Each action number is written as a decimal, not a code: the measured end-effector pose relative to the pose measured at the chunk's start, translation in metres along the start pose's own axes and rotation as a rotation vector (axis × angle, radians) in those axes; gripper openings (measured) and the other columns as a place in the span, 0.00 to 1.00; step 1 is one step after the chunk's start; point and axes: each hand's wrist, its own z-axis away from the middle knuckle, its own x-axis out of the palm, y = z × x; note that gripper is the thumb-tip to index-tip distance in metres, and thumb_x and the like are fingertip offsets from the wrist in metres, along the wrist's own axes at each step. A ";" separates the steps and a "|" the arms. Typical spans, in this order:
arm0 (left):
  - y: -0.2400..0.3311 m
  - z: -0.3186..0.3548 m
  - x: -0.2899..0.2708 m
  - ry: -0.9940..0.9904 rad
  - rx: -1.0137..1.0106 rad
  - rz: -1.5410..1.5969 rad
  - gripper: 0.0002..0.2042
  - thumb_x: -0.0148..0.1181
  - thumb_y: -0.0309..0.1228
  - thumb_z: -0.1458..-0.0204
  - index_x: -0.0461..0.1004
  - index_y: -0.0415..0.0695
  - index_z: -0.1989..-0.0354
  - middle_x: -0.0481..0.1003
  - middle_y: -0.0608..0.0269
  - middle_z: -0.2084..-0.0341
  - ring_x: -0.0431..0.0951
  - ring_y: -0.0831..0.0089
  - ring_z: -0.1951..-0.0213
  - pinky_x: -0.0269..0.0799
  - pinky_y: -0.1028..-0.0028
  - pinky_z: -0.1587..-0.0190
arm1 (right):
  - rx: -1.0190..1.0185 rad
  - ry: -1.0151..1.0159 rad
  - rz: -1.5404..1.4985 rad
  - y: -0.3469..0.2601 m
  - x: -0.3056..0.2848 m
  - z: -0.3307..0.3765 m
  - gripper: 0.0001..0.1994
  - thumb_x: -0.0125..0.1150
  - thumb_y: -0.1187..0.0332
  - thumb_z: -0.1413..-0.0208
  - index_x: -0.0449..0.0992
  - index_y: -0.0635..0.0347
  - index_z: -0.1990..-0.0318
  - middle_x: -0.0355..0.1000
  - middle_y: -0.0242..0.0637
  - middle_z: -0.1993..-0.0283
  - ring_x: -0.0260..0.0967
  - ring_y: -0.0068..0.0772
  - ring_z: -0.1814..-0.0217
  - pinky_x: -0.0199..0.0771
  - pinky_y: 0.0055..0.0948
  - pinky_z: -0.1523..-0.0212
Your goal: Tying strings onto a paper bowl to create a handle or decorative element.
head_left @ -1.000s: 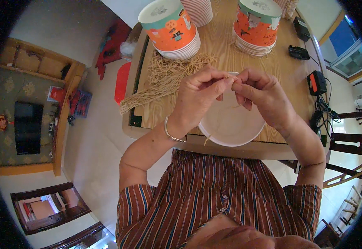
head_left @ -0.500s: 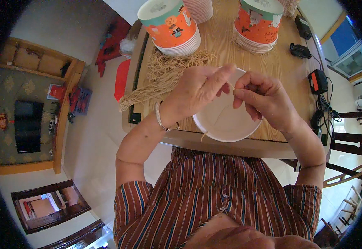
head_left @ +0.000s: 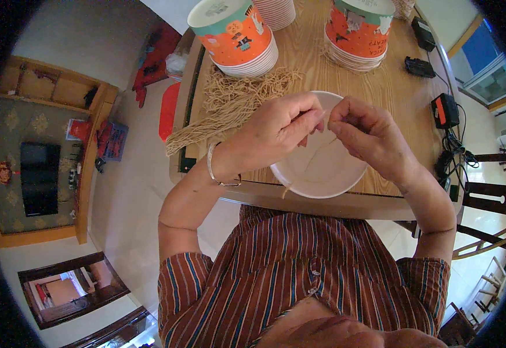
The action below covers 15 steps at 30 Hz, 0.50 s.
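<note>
My left hand (head_left: 285, 129) and my right hand (head_left: 374, 133) meet above a white bowl-shaped tub (head_left: 328, 177) near the table's front edge. Both are closed, thumb against forefinger, pinching a thin tan string (head_left: 333, 140) between them. A fine strand trails down inside the tub, and a short string end (head_left: 286, 190) hangs over its front rim. Beside my left hand lies a loose bundle of tan strings (head_left: 218, 124), spread toward the left table edge. The exact grip of my left fingertips is partly hidden.
An upside-down stack of orange printed paper tubs (head_left: 238, 43) stands behind the bundle; a similar stack (head_left: 357, 37) stands at far right, with strings round its base. Black adapters (head_left: 445, 112) and cables (head_left: 447, 153) line the right table edge. Chairs (head_left: 488, 194) stand beyond.
My left hand has turned, its thumb lowering and its fingers curling in more. My right hand has stayed nearly in place, still pinching the string.
</note>
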 end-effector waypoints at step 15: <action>0.003 0.000 -0.005 0.068 0.023 0.012 0.04 0.61 0.22 0.47 0.79 0.37 0.65 0.77 0.67 0.70 0.75 0.80 0.66 0.71 0.80 0.63 | -0.550 0.255 0.609 0.016 0.003 0.003 0.06 0.61 0.76 0.47 0.70 0.63 0.64 0.71 0.40 0.70 0.73 0.38 0.72 0.72 0.33 0.72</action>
